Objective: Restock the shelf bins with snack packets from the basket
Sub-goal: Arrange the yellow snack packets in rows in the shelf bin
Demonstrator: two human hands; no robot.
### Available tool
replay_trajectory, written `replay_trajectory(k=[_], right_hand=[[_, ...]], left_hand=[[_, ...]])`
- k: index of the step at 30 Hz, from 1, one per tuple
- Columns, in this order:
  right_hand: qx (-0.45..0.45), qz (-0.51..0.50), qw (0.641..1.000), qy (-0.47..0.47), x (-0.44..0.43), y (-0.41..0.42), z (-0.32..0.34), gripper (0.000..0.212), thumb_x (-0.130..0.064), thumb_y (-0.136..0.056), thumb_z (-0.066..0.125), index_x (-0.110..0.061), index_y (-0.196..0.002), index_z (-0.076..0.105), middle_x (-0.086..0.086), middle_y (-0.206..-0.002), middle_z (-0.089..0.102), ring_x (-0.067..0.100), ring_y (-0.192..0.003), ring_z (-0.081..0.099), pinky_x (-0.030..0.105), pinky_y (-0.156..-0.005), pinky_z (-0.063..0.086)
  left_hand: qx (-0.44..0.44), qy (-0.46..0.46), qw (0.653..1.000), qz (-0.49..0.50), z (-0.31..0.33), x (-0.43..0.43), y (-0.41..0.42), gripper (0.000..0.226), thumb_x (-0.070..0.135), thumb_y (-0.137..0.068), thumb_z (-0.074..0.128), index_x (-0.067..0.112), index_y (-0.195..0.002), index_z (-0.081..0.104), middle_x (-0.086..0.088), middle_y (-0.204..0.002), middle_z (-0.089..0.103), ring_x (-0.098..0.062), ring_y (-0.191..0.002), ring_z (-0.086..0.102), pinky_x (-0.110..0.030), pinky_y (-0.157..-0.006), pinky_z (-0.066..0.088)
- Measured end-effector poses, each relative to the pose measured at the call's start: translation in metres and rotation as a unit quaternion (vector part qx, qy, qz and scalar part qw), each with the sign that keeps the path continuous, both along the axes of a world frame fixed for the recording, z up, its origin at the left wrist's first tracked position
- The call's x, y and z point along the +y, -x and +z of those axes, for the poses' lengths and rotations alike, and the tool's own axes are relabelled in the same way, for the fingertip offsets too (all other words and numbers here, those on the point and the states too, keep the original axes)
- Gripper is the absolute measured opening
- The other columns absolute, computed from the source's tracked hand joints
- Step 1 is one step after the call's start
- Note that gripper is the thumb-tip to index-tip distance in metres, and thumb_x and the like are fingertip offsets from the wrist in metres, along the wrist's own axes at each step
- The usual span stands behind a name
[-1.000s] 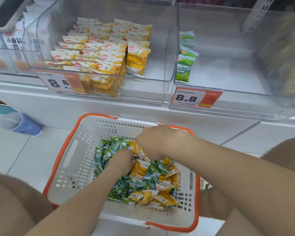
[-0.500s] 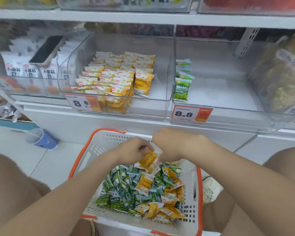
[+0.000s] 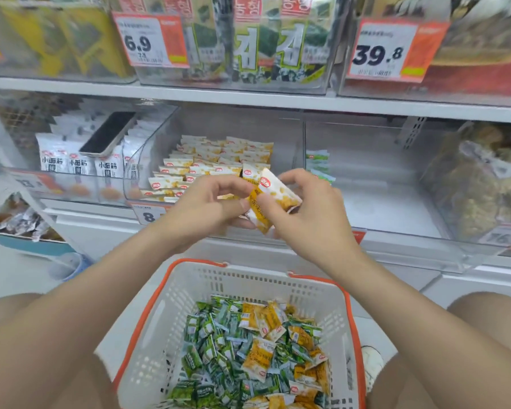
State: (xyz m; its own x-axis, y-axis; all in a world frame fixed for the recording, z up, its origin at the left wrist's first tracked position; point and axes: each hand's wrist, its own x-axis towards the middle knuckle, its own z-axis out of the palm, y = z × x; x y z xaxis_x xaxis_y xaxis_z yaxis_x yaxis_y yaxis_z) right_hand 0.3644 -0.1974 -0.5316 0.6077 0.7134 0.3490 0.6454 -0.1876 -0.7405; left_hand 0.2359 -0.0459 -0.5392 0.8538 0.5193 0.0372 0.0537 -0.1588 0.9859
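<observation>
Both hands hold a small bunch of yellow snack packets in front of the shelf. My left hand grips them from the left and my right hand pinches them from the right. Behind the hands, a clear bin holds rows of the same yellow packets. The clear bin to its right has a few green packets at its left wall. Below, a white basket with an orange rim holds several green and yellow packets.
A dark phone lies on white packets in the left bin. Price tags 6.9 and 39.8 hang on the upper shelf bins. My bare knees flank the basket. A blue cup lies on the floor at left.
Both hands rose out of the basket with yellow packets and now hold them up at the level of the yellow-packet bin. The view tilted upward, revealing the upper shelf.
</observation>
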Motion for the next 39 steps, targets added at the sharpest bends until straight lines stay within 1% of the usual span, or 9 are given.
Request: replay_trajectory(k=[4,9,12,16,21,25,29,34,39], right_hand=[[0.093,0.02,0.995,-0.044,0.019,-0.016,0.003,0.028,-0.038,-0.083,0.079,-0.026,-0.107,0.07,-0.004,-0.074,0.075,0.016,-0.058,0.072,0.048,-0.065,0.061],[0.153,0.0,0.985,-0.081,0.046,-0.026,0.001,0.038,-0.036,-0.078,0.086,-0.023,-0.11,0.071,-0.007,-0.089,0.078,0.015,-0.079,0.075,0.046,-0.077,0.062],[-0.03,-0.042,0.998,-0.023,0.061,-0.027,0.004,0.032,-0.044,-0.084,0.079,-0.019,-0.097,0.066,-0.005,-0.083,0.072,0.022,-0.082,0.069,0.042,-0.072,0.055],[-0.218,-0.066,0.965,0.132,0.078,-0.022,0.006,0.035,-0.044,-0.097,0.068,-0.013,-0.104,0.052,0.016,-0.095,0.067,0.044,-0.093,0.062,0.04,-0.063,0.037],[-0.157,-0.071,0.957,0.233,0.107,-0.027,-0.004,0.036,-0.035,-0.098,0.07,-0.008,-0.118,0.056,0.02,-0.12,0.059,0.047,-0.112,0.059,0.039,-0.075,0.04],[-0.06,-0.072,0.962,0.255,0.13,-0.039,-0.022,0.043,-0.033,-0.093,0.076,-0.004,-0.119,0.056,0.022,-0.124,0.06,0.045,-0.117,0.059,0.038,-0.079,0.044],[-0.01,-0.081,0.963,0.257,0.143,-0.046,-0.034,0.059,-0.037,-0.089,0.081,-0.002,-0.127,0.052,0.022,-0.127,0.06,0.042,-0.118,0.059,0.035,-0.079,0.042],[-0.001,-0.116,0.961,0.251,0.142,-0.046,-0.038,0.075,-0.035,-0.08,0.089,-0.003,-0.126,0.039,0.022,-0.125,0.06,0.044,-0.114,0.063,0.046,-0.088,0.056],[0.014,-0.106,0.963,0.247,0.143,-0.042,-0.036,0.072,-0.021,-0.078,0.089,-0.005,-0.124,0.036,0.02,-0.123,0.059,0.043,-0.112,0.063,0.042,-0.08,0.054]], left_hand=[[-0.024,-0.02,0.999,0.016,0.01,0.01,-0.01,0.025,-0.006,-0.096,0.066,0.008,-0.116,0.071,-0.021,-0.114,0.069,-0.027,-0.09,0.076,-0.039,-0.086,0.063],[-0.002,-0.082,0.996,0.035,0.012,0.027,-0.017,0.026,0.007,-0.094,0.075,0.021,-0.116,0.071,-0.001,-0.098,0.078,-0.015,-0.081,0.075,-0.032,-0.077,0.062],[0.064,-0.272,0.96,0.029,0.007,0.046,-0.024,0.017,0.02,-0.097,0.072,0.026,-0.112,0.067,0.008,-0.096,0.079,-0.004,-0.092,0.073,-0.03,-0.085,0.058],[0.214,-0.494,0.842,0.042,-0.017,0.068,-0.028,0.043,0.043,-0.097,0.049,0.018,-0.13,0.062,-0.005,-0.128,0.069,-0.029,-0.12,0.063,-0.046,-0.098,0.051],[0.308,-0.485,0.818,0.008,-0.027,0.084,-0.032,0.09,0.062,-0.077,0.02,0.015,-0.149,0.045,-0.012,-0.159,0.043,-0.032,-0.146,0.038,-0.054,-0.116,0.035],[0.363,-0.45,0.816,-0.019,-0.026,0.081,-0.033,0.09,0.06,-0.08,0.024,0.023,-0.162,0.028,-0.006,-0.172,0.018,-0.027,-0.158,0.016,-0.054,-0.127,0.013],[0.368,-0.451,0.813,-0.021,-0.024,0.08,-0.033,0.091,0.061,-0.08,0.023,0.025,-0.164,0.024,-0.006,-0.174,0.013,-0.027,-0.16,0.011,-0.052,-0.128,0.009],[0.365,-0.453,0.813,-0.012,-0.028,0.08,-0.035,0.088,0.059,-0.081,0.023,0.023,-0.162,0.028,-0.006,-0.172,0.018,-0.029,-0.159,0.014,-0.055,-0.127,0.012],[0.315,-0.51,0.8,0.034,-0.028,0.073,-0.033,0.064,0.048,-0.087,0.029,0.015,-0.134,0.057,-0.011,-0.141,0.057,-0.034,-0.132,0.05,-0.05,-0.109,0.042]])
